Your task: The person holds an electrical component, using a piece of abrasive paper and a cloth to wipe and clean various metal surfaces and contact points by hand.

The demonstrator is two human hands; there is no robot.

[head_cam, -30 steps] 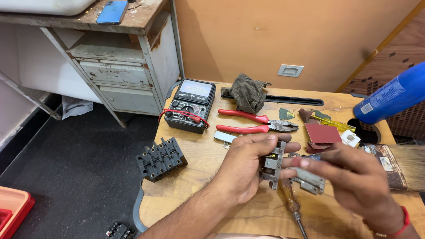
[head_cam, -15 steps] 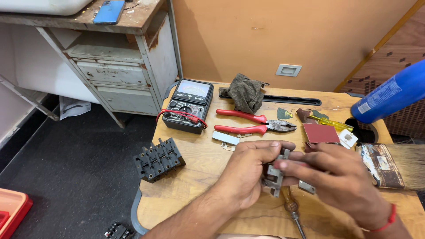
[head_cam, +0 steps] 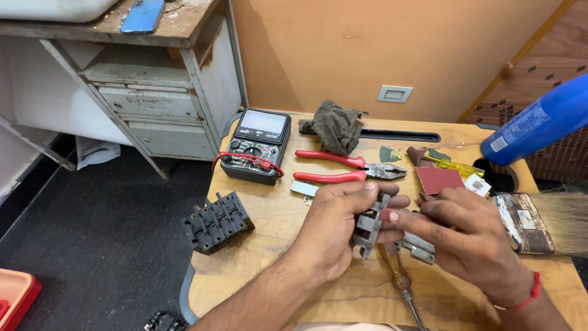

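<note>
**Hands draw in on the grey part**

Since the earlier frame our hands have pulled a little closer together over the grey metal part (head_cam: pixel 369 225), and the view has barely shifted. Starting at nine o'clock, we see the black terminal block (head_cam: pixel 217 222) lying on the wooden table (head_cam: pixel 275 214), well apart from us. At eleven o'clock sits the black multimeter (head_cam: pixel 257 144) with its red lead. Our left hand (head_cam: pixel 334 230) is wrapped around the grey metal part, holding it upright near the table's centre. At twelve o'clock lie the red-handled pliers (head_cam: pixel 349 168), with a dark rag (head_cam: pixel 335 127) beyond them. Below the part, at six o'clock, rests a wooden-handled screwdriver (head_cam: pixel 398 276). Our right hand (head_cam: pixel 471 239) is closed narrow, its fingertips (head_cam: pixel 395 216) pressed to the part's side. At three o'clock lies a paintbrush (head_cam: pixel 539 220); at two o'clock, a blue bottle (head_cam: pixel 539 125).
</note>
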